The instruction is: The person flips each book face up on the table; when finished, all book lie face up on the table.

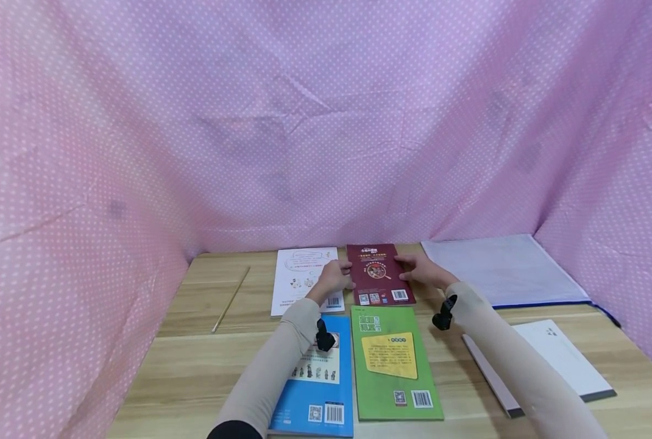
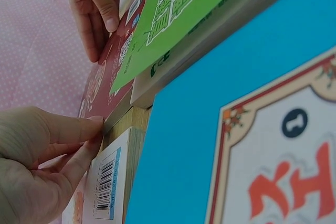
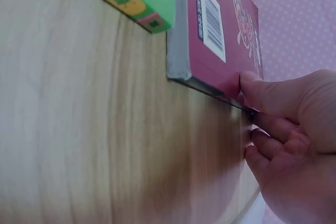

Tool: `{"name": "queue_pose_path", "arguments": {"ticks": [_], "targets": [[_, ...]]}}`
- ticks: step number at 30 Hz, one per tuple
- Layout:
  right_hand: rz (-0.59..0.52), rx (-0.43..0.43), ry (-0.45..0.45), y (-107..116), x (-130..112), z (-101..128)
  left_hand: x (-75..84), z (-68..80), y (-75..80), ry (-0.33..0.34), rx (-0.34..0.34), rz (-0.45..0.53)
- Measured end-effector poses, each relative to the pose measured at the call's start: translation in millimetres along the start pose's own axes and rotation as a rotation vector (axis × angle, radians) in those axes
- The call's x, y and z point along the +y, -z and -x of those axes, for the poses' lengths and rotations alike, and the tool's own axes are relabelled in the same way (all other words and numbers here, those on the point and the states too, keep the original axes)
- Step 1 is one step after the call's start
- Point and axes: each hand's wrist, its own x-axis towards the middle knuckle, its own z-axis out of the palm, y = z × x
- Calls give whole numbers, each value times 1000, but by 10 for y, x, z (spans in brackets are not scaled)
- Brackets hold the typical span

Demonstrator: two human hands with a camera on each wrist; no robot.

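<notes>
- The dark red book (image 1: 379, 274) is taken at both long edges: the left hand (image 1: 334, 277) has its thumb on the cover and its fingers curled under the left edge, and the right hand (image 1: 421, 271) pinches the right edge the same way, thumb on top and fingers below.
- In the right wrist view the gripped edge (image 3: 231, 95) seems to be raised a little off the wood, though the blur makes this uncertain.
- The book lies near the far edge of the tabletop (image 1: 194, 372), about midway along it, with its barcode end towards the person.
- It is judged to be a light, thin paperback with a glossy cover, so it may be slippery and may sag if held by one corner; the two long edges, as they are gripped, are thought the surest places to hold it.
- A white book (image 1: 304, 280) lies just beside it on the left, and a green book (image 1: 393, 363) lies just nearer the person, its far edge close to or touching the red one.
- A blue book (image 1: 320, 378) lies beside the green one at the near edge, partly under the left sleeve.
- A thin stick (image 1: 231, 299) lies towards the far left corner, a pale cloth (image 1: 501, 268) at the far right corner, and a white notebook (image 1: 556, 360) near the right edge.
- The tabletop is of light, smooth wood and is enclosed on three sides by pink dotted fabric (image 1: 326, 122).
</notes>
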Motion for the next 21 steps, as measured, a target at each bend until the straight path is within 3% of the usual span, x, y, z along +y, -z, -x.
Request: {"name": "queue_pose_path", "arguments": {"ticks": [21], "targets": [[-70, 26, 17, -52, 11, 21, 25, 46, -36, 39, 28, -45]]}}
